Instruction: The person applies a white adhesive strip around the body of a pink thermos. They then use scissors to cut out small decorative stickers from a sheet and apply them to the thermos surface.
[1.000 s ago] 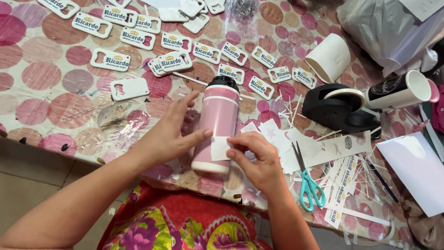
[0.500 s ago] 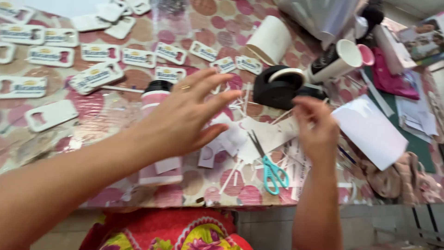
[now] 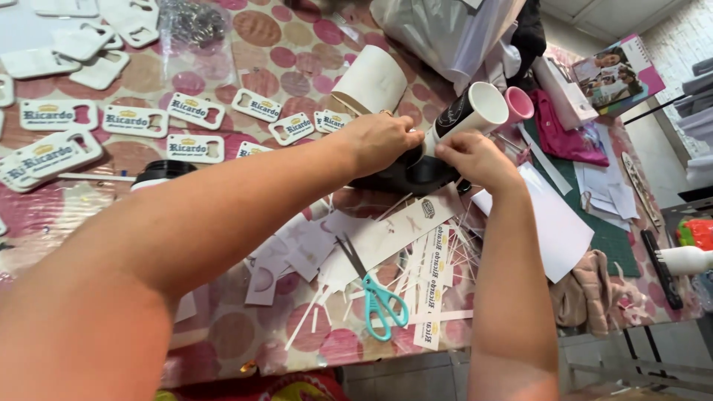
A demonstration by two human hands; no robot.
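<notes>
Both hands at black tape dispenser (image 3: 416, 174), mid-table. Left hand (image 3: 379, 139) steadies top; right hand (image 3: 475, 157) pinches, likely tape. Dispenser probably heavy, rigid; tape thin, sticky: hold by end.

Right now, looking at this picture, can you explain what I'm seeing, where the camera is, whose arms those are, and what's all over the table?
The camera sits on a person's head and looks down, so the two bare arms reaching away from you are that person's own. There is no machine here. The left hand and right hand meet at a black tape dispenser, fingers pinching at it; what exactly they grip is hidden. Beside them lies a white tumbler with a pink tumbler behind it. The table wears a dotted tablecloth. On it are white bottle-opener tags in rows, teal-handled scissors on paper scraps, and a pink bottle with a black lid, mostly hidden by the left arm.
</notes>
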